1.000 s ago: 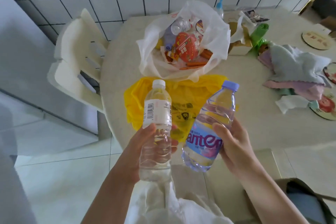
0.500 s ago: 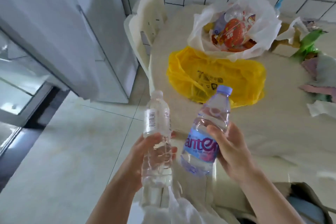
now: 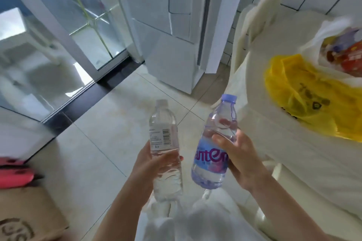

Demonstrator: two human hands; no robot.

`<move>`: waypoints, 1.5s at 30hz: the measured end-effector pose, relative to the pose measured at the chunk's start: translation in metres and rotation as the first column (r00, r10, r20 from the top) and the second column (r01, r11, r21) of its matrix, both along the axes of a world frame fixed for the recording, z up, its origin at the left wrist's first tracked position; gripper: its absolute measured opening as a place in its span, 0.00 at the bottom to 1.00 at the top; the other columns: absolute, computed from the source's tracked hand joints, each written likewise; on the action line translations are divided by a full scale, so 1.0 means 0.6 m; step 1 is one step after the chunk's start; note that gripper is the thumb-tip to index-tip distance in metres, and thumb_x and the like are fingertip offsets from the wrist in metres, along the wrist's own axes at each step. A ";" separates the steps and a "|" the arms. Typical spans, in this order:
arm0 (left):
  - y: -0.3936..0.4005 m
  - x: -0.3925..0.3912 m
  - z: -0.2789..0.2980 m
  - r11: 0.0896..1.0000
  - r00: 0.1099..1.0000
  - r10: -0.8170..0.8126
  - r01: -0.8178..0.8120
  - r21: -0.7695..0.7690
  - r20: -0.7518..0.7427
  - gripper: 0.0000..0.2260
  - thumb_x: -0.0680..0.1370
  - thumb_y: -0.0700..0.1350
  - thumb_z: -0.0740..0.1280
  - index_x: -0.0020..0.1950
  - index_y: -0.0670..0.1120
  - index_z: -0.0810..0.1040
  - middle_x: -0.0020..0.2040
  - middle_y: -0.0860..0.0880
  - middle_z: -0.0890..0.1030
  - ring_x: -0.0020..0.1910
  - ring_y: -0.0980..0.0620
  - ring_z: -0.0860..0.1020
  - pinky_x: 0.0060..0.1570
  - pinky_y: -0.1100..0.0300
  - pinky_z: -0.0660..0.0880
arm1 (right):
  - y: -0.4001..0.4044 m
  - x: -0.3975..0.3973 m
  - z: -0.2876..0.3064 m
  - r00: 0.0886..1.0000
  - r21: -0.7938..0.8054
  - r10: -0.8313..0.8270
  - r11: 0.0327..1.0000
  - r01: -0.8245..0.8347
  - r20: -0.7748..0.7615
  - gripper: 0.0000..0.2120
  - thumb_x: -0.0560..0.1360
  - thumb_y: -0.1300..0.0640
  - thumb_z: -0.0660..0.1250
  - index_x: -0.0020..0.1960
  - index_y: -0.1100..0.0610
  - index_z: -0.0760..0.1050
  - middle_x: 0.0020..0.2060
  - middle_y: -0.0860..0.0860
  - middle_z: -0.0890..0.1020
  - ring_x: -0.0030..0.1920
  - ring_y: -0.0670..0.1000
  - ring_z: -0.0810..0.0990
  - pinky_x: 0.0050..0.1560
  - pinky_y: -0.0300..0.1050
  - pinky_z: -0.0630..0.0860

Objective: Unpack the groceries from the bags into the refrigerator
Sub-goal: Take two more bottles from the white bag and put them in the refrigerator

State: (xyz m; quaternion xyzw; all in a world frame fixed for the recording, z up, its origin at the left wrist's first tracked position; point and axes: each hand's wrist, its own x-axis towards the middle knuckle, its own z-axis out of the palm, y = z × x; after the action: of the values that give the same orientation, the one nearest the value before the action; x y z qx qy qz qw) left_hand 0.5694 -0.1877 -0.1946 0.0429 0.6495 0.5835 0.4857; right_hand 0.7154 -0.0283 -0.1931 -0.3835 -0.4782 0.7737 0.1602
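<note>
Both hands are full, left hand (image 3: 150, 164) wrapped round the clear bottle (image 3: 164, 143), right hand (image 3: 239, 160) round the blue-label bottle (image 3: 212, 154), still short of the fridge (image 3: 176, 25), so I'd free a hand for that door.

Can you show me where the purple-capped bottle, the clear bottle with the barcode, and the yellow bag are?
purple-capped bottle (image 3: 210, 159): head view, on its blue label.
clear bottle (image 3: 163, 136): head view, on its white barcode label.
yellow bag (image 3: 305, 100): head view, on its crumpled middle, on the table.
</note>
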 end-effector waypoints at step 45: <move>0.223 -0.847 -0.001 0.988 0.955 0.100 -0.129 -0.085 -0.278 0.24 0.63 0.34 0.79 0.54 0.50 0.77 0.45 0.50 0.85 0.42 0.53 0.84 0.38 0.63 0.78 | 0.222 -0.870 -0.008 0.994 0.269 0.061 0.960 -0.083 0.087 0.27 0.65 0.57 0.79 0.61 0.52 0.73 0.48 0.48 0.84 0.49 0.49 0.84 0.45 0.43 0.82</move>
State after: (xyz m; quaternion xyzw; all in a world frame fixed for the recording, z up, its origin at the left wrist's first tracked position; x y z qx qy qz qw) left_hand 0.0610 -0.0537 -0.1950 0.0603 0.7406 0.5652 0.3584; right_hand 0.1934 0.1050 -0.1976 -0.3700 -0.5995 0.6904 0.1645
